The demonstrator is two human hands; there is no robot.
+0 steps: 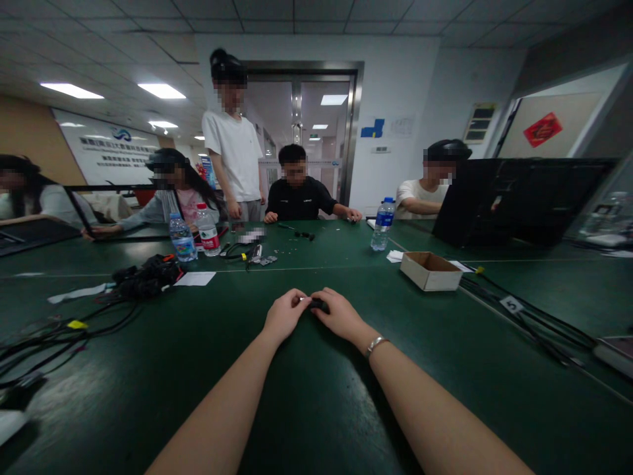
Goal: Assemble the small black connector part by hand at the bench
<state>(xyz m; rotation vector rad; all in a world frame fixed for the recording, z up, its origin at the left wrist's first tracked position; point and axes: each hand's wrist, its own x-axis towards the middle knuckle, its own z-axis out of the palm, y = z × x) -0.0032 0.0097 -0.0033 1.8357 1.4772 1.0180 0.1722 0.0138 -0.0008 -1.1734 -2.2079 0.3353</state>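
My right hand (343, 315) is closed around a small black object (320, 305) just above or on the green tabletop; its kind cannot be made out. Thumb and forefinger of my left hand (285, 315) are pinched together at the left end of that object. A tiny pale glint shows at those left fingertips, too small to name. The two hands almost meet, and my fingers hide most of what lies between them. On my right wrist is a silver bracelet (376, 345).
An open cardboard box (431, 272) stands at front right, beside a water bottle (383, 225). Black cables (534, 330) run along the right. Tangled black gear (148, 277) and two bottles occupy the left. Several people are around the far side; a black monitor (514, 204) stands right.
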